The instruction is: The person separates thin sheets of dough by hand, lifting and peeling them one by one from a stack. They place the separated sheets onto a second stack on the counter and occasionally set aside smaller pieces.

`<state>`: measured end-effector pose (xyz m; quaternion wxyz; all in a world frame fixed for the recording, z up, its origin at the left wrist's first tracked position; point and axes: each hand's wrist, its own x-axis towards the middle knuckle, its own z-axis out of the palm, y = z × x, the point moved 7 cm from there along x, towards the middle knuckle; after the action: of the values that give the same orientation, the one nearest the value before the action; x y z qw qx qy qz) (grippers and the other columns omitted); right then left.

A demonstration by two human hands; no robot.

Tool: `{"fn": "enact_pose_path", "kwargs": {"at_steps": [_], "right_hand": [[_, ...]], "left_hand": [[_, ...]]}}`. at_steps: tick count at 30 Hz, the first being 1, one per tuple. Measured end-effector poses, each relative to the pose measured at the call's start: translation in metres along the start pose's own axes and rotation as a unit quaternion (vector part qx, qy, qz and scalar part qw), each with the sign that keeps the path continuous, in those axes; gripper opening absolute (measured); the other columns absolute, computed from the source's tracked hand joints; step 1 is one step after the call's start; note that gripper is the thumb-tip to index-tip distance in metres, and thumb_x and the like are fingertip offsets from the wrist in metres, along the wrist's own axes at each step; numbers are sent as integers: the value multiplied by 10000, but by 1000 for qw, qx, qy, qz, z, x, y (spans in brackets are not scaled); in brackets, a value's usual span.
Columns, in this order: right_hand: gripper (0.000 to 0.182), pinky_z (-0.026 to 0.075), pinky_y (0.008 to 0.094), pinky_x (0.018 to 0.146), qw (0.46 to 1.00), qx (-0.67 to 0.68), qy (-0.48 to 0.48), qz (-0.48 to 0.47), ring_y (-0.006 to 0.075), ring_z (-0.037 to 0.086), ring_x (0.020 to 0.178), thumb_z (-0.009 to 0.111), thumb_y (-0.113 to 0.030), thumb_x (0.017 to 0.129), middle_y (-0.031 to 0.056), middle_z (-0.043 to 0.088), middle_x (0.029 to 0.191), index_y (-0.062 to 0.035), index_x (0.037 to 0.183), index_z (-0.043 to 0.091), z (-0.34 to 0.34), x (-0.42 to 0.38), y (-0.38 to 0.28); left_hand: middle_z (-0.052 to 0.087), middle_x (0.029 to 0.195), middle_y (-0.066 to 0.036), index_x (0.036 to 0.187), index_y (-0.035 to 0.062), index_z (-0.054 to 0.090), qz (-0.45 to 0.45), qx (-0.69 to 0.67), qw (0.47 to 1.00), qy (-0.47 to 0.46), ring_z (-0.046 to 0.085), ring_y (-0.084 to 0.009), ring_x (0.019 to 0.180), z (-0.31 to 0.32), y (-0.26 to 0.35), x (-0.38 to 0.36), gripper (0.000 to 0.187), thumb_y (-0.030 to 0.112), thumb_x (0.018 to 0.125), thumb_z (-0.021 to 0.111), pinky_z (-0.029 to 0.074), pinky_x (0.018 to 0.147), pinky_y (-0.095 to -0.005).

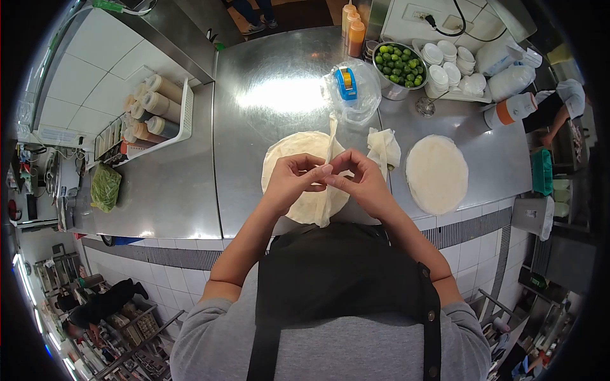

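Note:
A pale round stack of what look like large flour tortillas [289, 149] lies on the steel counter in front of me. Along its right part runs a long raised fold of the top tortilla [323, 213], its far end sticking out past the stack. My left hand [295, 178] pinches this fold near the middle with thumb and fingertips. From the other side my right hand [361, 181] pinches it too, the fingertips of both hands meeting. The fingers partly hide the spot they grip. Just right of my right hand sits a crumpled whitish cloth or wrap [384, 147].
A second tortilla stack [436, 174] lies to the right. Beyond are a blue tape dispenser [346, 83] on a plastic bag [367, 108], a metal bowl of limes [399, 66] and sauce bottles [356, 37]. A white basket of bottles [185, 114] stands left, near a green bag [105, 187].

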<state>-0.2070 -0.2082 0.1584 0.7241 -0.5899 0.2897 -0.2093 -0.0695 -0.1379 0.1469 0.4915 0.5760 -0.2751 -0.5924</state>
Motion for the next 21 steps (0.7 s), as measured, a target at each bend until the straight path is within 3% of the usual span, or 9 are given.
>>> {"fn": "enact_pose_path", "kwargs": {"at_steps": [5, 8, 14, 16, 18, 20, 21], "right_hand": [[167, 493, 273, 861, 1000, -9, -7, -12, 97, 602, 962, 709, -102, 907, 20, 625, 988, -47, 1014, 593, -2, 2, 2], [148, 501, 258, 800, 998, 55, 13, 27, 79, 594, 899, 707, -101, 905, 8, 616, 937, -45, 982, 594, -3, 2, 5], [132, 458, 230, 686, 991, -117, 46, 39, 31, 535, 806, 693, -90, 907, -26, 582, 868, -47, 882, 570, -5, 3, 15], [143, 436, 218, 649, 977, -191, 83, -34, 27, 512, 758, 685, -85, 910, -45, 548, 797, -61, 847, 558, -7, 7, 20], [166, 416, 210, 633, 984, -156, 79, -34, 27, 482, 734, 681, -84, 906, -53, 514, 768, -67, 822, 539, -12, 12, 34], [190, 396, 203, 617, 989, -120, 74, -33, 26, 453, 710, 678, -84, 903, -61, 480, 738, -74, 797, 520, -20, 14, 40], [216, 377, 205, 610, 986, -128, 108, -28, 27, 429, 697, 680, -91, 895, -63, 456, 732, -75, 780, 498, -29, 12, 39]], "left_hand": [[714, 970, -124, 1074, -54, 681, 14, -11, 1000, -14, 709, -180, 860, 4, 3, -1, 264, 178, 949, 669, 627, 762, -324], [714, 966, -120, 1074, -64, 678, 10, -6, 1000, -16, 707, -174, 852, 4, -1, 1, 242, 145, 958, 637, 629, 767, -334], [707, 921, -88, 1018, -79, 669, 51, 101, 994, 6, 692, -137, 828, -1, -12, 8, 200, 97, 965, 589, 616, 763, -315], [705, 897, -81, 999, -75, 670, 58, 117, 991, 22, 689, -131, 812, 0, -12, 8, 184, 82, 960, 581, 612, 758, -311], [703, 873, -74, 980, -70, 672, 65, 134, 988, 38, 687, -124, 795, -2, -10, 8, 171, 67, 955, 573, 608, 754, -306], [661, 697, -43, 890, -68, 689, 102, 112, 984, 92, 627, -74, 650, -11, -2, 4, 175, 81, 900, 597, 536, 620, -252], [661, 697, -43, 890, -68, 689, 102, 112, 984, 92, 627, -74, 650, -19, -1, 4, 175, 81, 900, 597, 536, 620, -252]]}}
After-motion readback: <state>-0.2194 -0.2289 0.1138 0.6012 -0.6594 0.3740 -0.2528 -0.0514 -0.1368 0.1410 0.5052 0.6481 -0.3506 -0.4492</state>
